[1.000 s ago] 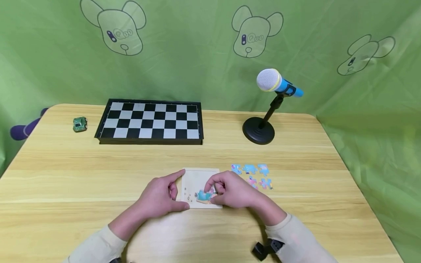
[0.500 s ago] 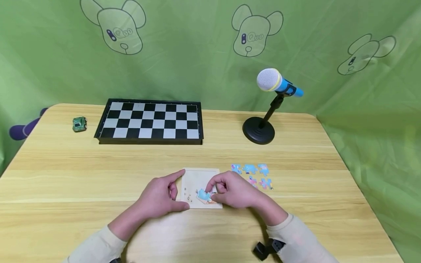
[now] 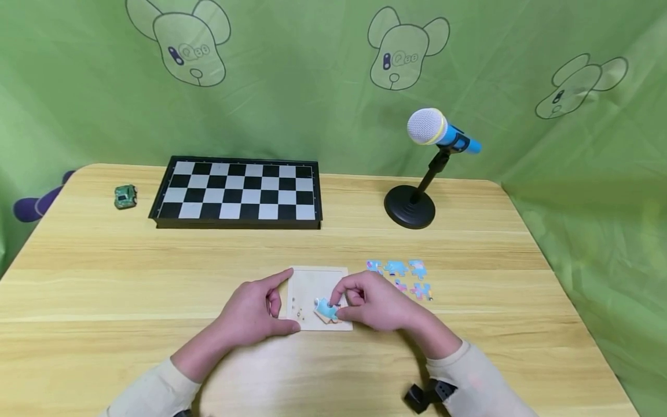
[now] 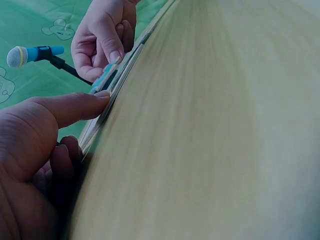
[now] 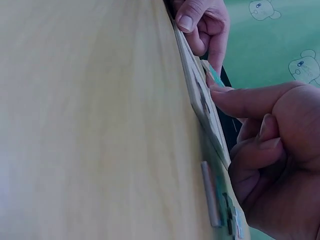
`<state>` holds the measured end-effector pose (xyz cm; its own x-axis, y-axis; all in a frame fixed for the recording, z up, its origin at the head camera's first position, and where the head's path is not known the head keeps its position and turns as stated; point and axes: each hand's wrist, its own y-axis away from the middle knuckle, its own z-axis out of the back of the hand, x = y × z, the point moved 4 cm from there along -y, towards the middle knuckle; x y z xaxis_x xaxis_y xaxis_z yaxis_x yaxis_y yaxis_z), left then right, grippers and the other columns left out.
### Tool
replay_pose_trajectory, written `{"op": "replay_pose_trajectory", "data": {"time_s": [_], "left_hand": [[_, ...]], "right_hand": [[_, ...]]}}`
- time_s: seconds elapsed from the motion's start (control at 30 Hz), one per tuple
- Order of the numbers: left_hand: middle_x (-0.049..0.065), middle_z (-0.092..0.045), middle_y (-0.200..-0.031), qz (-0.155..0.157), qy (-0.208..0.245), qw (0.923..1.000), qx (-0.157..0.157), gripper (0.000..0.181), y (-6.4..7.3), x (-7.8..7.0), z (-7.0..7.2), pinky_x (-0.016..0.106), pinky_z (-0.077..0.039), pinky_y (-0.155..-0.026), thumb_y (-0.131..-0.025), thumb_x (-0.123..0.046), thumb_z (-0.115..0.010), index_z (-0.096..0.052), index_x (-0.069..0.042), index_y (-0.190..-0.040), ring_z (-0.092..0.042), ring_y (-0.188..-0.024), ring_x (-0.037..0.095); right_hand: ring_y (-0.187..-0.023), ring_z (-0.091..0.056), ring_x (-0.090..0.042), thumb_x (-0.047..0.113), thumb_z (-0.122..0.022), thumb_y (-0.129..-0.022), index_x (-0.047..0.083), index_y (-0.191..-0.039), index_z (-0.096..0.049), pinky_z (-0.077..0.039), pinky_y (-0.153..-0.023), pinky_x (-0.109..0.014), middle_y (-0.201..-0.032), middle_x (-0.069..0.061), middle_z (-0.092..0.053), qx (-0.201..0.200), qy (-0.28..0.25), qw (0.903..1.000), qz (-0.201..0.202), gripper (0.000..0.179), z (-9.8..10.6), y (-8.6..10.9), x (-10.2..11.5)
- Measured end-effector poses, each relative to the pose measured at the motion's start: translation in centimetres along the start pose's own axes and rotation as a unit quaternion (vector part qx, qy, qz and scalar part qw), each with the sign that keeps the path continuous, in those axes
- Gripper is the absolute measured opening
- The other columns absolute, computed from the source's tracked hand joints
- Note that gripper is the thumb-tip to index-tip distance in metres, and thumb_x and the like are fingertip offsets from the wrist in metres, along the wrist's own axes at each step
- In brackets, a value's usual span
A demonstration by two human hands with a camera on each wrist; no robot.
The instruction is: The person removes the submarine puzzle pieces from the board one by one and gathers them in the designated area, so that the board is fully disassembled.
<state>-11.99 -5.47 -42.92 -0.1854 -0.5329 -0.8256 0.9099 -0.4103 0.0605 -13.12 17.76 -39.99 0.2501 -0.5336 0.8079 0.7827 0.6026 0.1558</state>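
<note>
A pale square puzzle tray (image 3: 316,282) lies flat on the table, with small printed marks near its lower left. My left hand (image 3: 250,314) holds the tray's left side, index fingertip at the far corner and thumb at the near one. Between thumb and index finger, my right hand (image 3: 372,302) pinches a light-blue puzzle piece (image 3: 324,310) over the lower right of the tray. In the right wrist view the piece (image 5: 216,76) stands tilted above the tray surface (image 5: 192,75). The right fingers hide part of it.
Several loose puzzle pieces (image 3: 396,268) lie right of the tray, partly behind the right hand. Farther back stand a black-and-white chessboard (image 3: 239,191), a small green toy car (image 3: 125,197) and a blue microphone (image 3: 443,133) on a black stand. A green curtain (image 3: 312,87) hangs behind the table.
The right hand has shifted slightly right with the blue piece, which has turned and tilted over the tray. The left hand stays in place.
</note>
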Motion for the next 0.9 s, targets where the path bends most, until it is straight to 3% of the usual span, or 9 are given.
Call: {"op": "replay_pose_trajectory", "data": {"time_s": [0.3, 0.57, 0.6, 0.67, 0.73, 0.83, 0.9], "left_hand": [[-0.008, -0.053, -0.066, 0.002, -0.002, 1.0, 0.002, 0.096, 0.1, -0.1, -0.1, 0.03, -0.044, -0.06, -0.066, -0.027, -0.094, -0.049, -0.003, -0.147, -0.049, -0.056, 0.01], [-0.008, -0.054, -0.066, 0.006, 0.0, 1.0, 0.0, 0.097, 0.2, 0.0, -0.2, 0.03, -0.044, -0.06, -0.065, -0.028, -0.094, -0.048, -0.004, -0.147, -0.049, -0.056, 0.01], [-0.008, -0.054, -0.066, 0.005, 0.0, 1.0, 0.001, 0.097, 0.2, 0.0, -0.2, 0.03, -0.044, -0.06, -0.065, -0.028, -0.094, -0.048, -0.004, -0.147, -0.049, -0.056, 0.01], [-0.008, -0.054, -0.066, 0.005, 0.0, 1.0, 0.001, 0.097, 0.2, 0.0, -0.2, 0.03, -0.044, -0.06, -0.065, -0.028, -0.094, -0.048, -0.003, -0.147, -0.049, -0.056, 0.01], [-0.008, -0.054, -0.066, 0.006, -0.001, 1.0, 0.001, 0.097, 0.2, 0.0, -0.2, 0.03, -0.044, -0.059, -0.065, -0.027, -0.094, -0.048, -0.003, -0.147, -0.049, -0.055, 0.01], [-0.008, -0.053, -0.066, 0.004, -0.002, 1.0, 0.001, 0.097, 0.2, -0.1, -0.2, 0.03, -0.044, -0.059, -0.066, -0.027, -0.094, -0.048, -0.003, -0.147, -0.049, -0.055, 0.01], [-0.007, -0.053, -0.066, 0.003, -0.003, 1.0, 0.002, 0.096, 0.1, -0.1, -0.2, 0.03, -0.044, -0.059, -0.066, -0.027, -0.094, -0.048, -0.003, -0.147, -0.049, -0.055, 0.01]], "right_hand": [[-0.051, -0.036, -0.005, 0.002, -0.079, -0.083, 0.015, -0.091, -0.073, -0.051, -0.08, -0.033, -0.057, 0.01, -0.029, -0.014, -0.033, 0.9989, 0.029, 0.016, 1.5, 1.9, -0.1], [-0.053, -0.034, -0.005, 0.0, -0.077, -0.083, 0.013, -0.093, -0.074, -0.051, -0.07, -0.03, -0.056, 0.005, -0.03, -0.028, -0.045, 0.9982, 0.029, 0.016, 3.1, 4.1, -0.6], [-0.054, -0.034, -0.005, 0.001, -0.078, -0.083, 0.013, -0.093, -0.074, -0.051, -0.072, -0.03, -0.056, 0.005, -0.03, -0.03, -0.043, 0.9982, 0.028, 0.016, 3.3, 4.4, -0.8], [-0.062, -0.048, -0.003, 0.003, -0.079, -0.083, 0.015, -0.092, -0.073, -0.052, -0.078, -0.029, -0.056, 0.004, -0.029, -0.037, -0.037, 0.9983, 0.027, 0.016, 3.6, 5.0, -1.2], [-0.065, -0.049, -0.004, 0.005, -0.08, -0.083, 0.016, -0.091, -0.073, -0.05, -0.084, -0.028, -0.057, 0.004, -0.029, -0.044, -0.033, 0.9982, 0.022, 0.016, 4.0, 5.6, -1.7], [-0.064, -0.048, -0.004, 0.007, -0.081, -0.083, 0.017, -0.091, -0.072, -0.049, -0.086, -0.027, -0.057, 0.001, -0.029, -0.052, -0.033, 0.9979, 0.019, 0.015, 4.4, 6.5, -2.5], [-0.057, -0.034, -0.007, 0.007, -0.081, -0.083, 0.017, -0.09, -0.072, -0.048, -0.081, -0.027, -0.058, 0.001, -0.029, -0.055, -0.032, 0.9978, 0.015, 0.015, 4.7, 7.1, -2.9]]}}
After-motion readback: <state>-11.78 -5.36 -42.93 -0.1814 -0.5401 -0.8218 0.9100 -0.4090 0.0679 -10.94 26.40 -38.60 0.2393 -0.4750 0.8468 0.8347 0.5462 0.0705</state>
